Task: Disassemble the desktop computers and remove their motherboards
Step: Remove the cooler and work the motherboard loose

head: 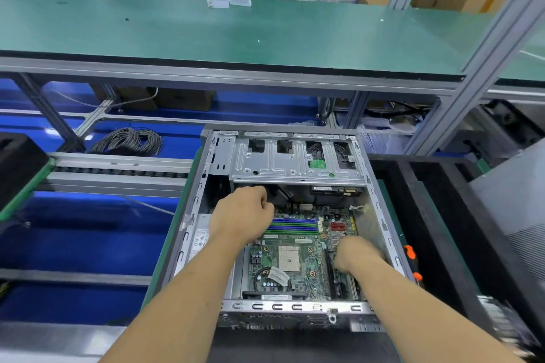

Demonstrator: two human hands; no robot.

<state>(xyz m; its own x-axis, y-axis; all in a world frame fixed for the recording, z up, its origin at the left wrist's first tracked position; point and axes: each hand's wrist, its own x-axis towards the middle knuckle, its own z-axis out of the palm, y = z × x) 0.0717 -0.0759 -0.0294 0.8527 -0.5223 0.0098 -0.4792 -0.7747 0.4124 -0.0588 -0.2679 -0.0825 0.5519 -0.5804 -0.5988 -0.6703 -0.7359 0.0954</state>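
Note:
An open desktop case (380, 215) lies flat in front of me with its side panel off. A green motherboard (298, 274) sits inside, showing a bare CPU socket (289, 258) and blue and green memory slots (295, 225). My left hand (244, 212) is inside the case at the board's far left corner, fingers curled; what it holds is hidden. My right hand (358, 253) rests on the board's right side, fingers bent down at its edge near the expansion slots. A silver drive cage (295, 159) spans the far end of the case.
An orange-handled screwdriver (413, 262) lies just right of the case on black foam trays (442, 215). A roller conveyor (118, 171) runs to the left, with coiled cable (129, 141) beyond it. A green shelf (236, 35) hangs overhead at the back.

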